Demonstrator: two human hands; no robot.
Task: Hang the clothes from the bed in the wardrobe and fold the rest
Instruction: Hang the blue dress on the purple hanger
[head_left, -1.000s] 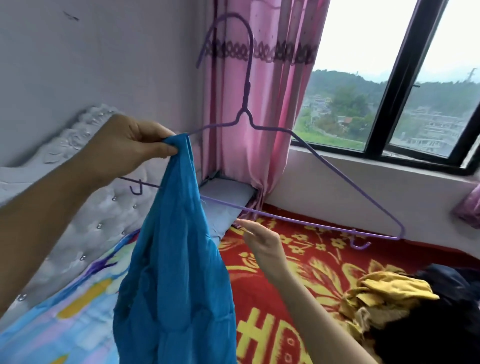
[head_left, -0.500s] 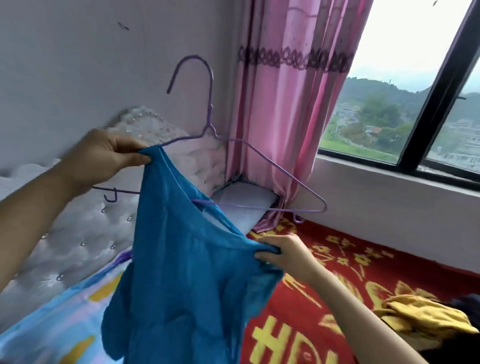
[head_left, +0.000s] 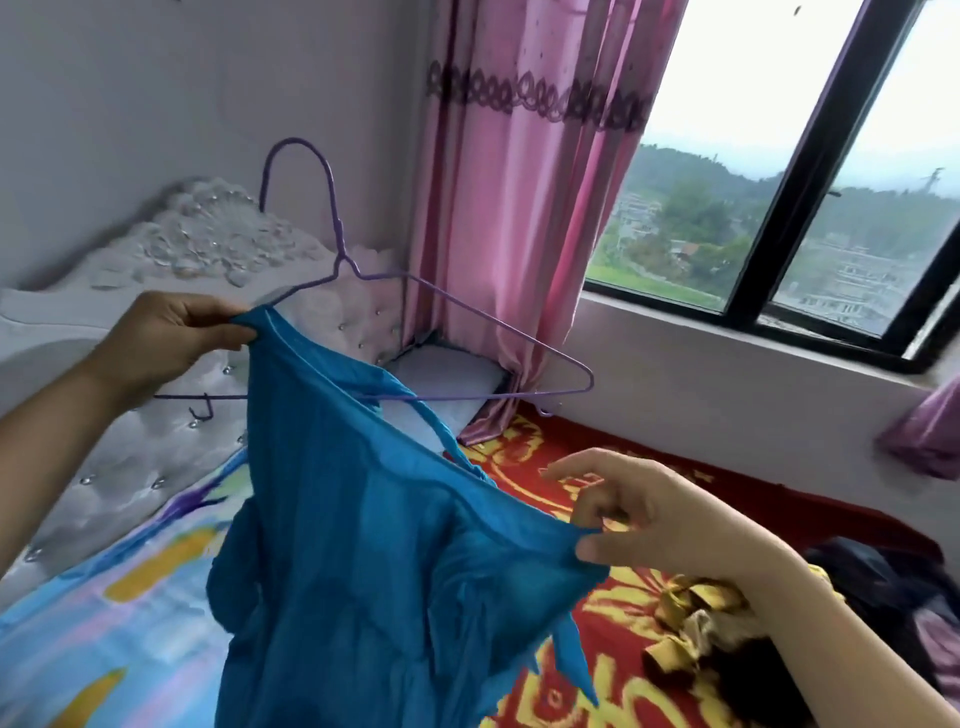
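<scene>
One blue garment (head_left: 363, 545) is hanging over the bed (head_left: 524, 457), left hand (head_left: 171, 343) gripping it plus hanger (head_left: 337, 236), right hand (head_left: 660, 525) pinching it; curtain (head_left: 498, 208) at twelve o'clock.

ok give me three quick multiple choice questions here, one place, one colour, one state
1. Where does the yellow garment lie? A on the red bedspread B on the window sill C on the headboard
2. What colour is the hanger? A green B purple C white
3. What is the right hand doing? A lying flat on the bed B gripping the curtain C pinching the blue garment
1 A, it lies crumpled on the red cover; 2 B, purple wire; 3 C, thumb and finger hold its edge.
</scene>
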